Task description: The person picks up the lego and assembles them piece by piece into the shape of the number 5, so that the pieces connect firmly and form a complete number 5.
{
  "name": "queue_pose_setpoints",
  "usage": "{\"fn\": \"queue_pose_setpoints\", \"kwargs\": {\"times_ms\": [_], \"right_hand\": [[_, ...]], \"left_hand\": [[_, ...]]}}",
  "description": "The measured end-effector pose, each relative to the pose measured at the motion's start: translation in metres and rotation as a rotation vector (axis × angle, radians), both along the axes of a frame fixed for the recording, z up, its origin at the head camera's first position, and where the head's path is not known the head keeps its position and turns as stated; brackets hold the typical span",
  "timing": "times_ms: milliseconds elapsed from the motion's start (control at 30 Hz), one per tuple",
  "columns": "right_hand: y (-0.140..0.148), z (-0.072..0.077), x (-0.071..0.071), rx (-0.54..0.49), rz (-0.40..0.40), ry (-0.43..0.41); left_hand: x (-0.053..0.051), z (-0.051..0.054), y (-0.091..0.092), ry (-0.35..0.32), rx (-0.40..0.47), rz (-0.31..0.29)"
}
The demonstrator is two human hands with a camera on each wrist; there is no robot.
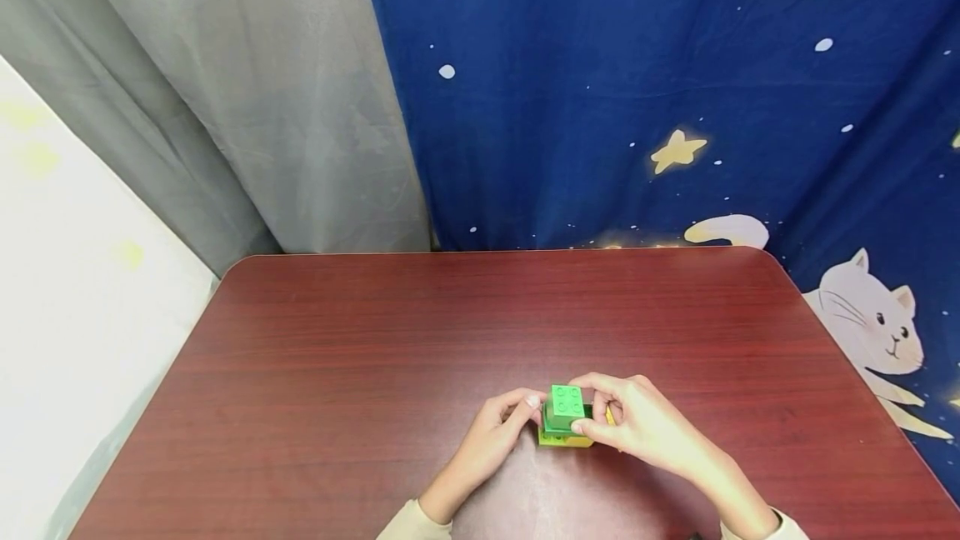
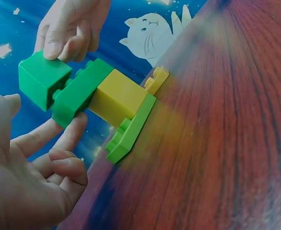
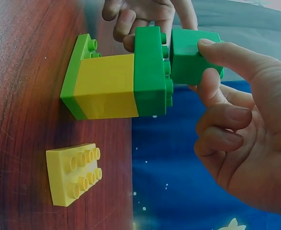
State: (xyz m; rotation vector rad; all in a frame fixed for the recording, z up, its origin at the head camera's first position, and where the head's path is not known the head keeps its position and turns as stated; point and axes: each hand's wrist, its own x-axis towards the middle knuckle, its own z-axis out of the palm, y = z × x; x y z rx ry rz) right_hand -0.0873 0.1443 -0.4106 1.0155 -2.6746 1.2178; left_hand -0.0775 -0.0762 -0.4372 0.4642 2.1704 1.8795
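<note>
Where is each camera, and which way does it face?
Head: on the head, facing forward and down at the tabletop; left hand, right hand and sleeves show.
Left wrist: on that wrist, facing the brick stack; left hand near, right hand beyond.
Right wrist: on that wrist, facing the brick stack's other side; right hand near, left hand beyond.
Both wrist views share the brick stack and pinched green brick.

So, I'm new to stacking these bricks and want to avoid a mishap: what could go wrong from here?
The green cube in the right grip might seat crooked: studs show beneath it, so it isn't fully pressed down. Pressing might tip the stack, because the long green brick overhangs the yellow block at one end. The separate yellow brick beside the stack might get knocked if the right grip drops low.
</note>
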Motion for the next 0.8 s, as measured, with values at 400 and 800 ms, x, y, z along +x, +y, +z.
{"fn": "queue_pose_setpoints", "kwargs": {"times_ms": [400,800], "right_hand": [[-0.0027,-0.0011,0.0013,0.049,-0.004,0.067],[-0.0055,-0.0018,0.0022,0.064,0.001,0.065]], "left_hand": [[0.0000,0.0029,0.0032,0.000,-0.009,0.022],[0.0024,0.0032,0.0051,-0.035,0.003,0.078]]}}
